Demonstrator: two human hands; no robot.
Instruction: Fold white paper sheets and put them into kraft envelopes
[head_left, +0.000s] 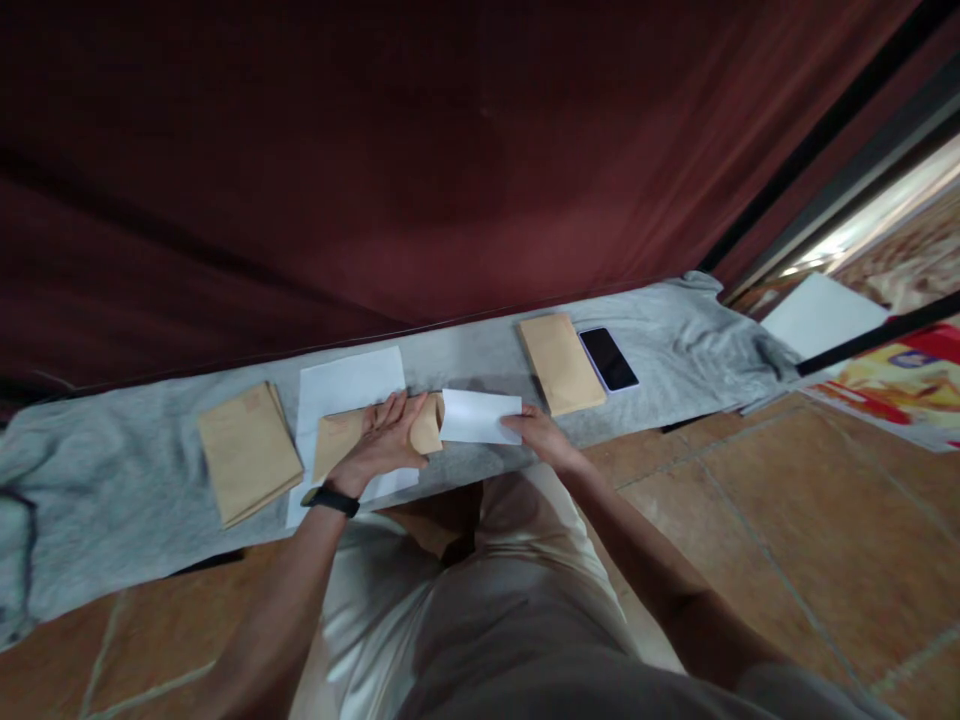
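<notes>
My left hand (pixel 390 440) lies over a brown envelope (pixel 337 440) with its fingers stretched out, pressing it down near its mouth at the right end. Under the envelope are sheets of white paper (pixel 352 375). My right hand (pixel 546 435) pinches the right end of a folded white sheet of paper (pixel 480 415) between thumb and fingers. The left end of that paper meets the envelope's mouth; how far it reaches inside is hidden.
A stack of brown envelopes (pixel 247 450) lies to the left, and another brown stack (pixel 562 365) to the right beside a phone (pixel 609 358). Grey cloth (pixel 112 480) covers the narrow bench. A dark red curtain (pixel 450 180) hangs behind it.
</notes>
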